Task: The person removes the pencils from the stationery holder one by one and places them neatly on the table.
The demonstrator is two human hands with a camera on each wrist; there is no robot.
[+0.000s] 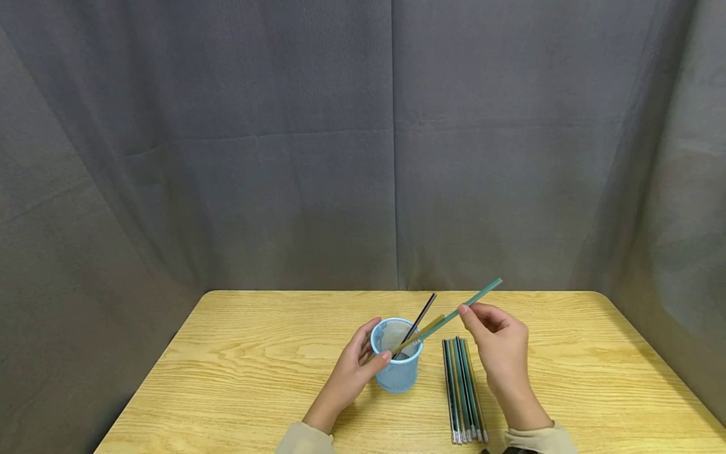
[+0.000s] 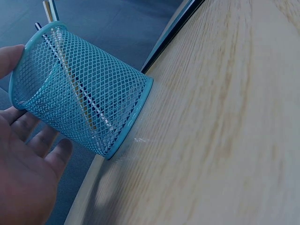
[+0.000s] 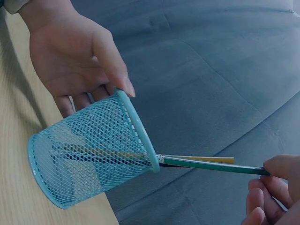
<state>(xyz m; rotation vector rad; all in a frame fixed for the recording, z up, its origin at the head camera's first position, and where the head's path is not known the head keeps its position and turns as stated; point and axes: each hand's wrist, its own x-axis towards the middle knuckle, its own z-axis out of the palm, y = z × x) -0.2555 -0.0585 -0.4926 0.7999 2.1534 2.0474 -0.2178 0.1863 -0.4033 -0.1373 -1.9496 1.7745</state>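
A light blue mesh pencil cup (image 1: 397,377) stands on the table. My left hand (image 1: 347,380) holds it from the left, thumb at the rim and fingers around the far side. Inside lean a dark pencil (image 1: 426,310) and a yellow pencil (image 3: 226,160), their upper ends sticking out past the rim. Between thumb and fingertips, my right hand (image 1: 501,347) pinches a green pencil (image 1: 483,291) near its middle. That pencil slants, with its silver-banded end at the cup's mouth, as the right wrist view also shows. The mesh (image 2: 108,65) lets the pencils inside show through.
A row of several pencils (image 1: 465,391) in dark, green and gold lies side by side on the wooden table (image 1: 255,378), right of the cup, silver ends towards me. Grey curtains (image 1: 283,157) hang behind and at both sides.
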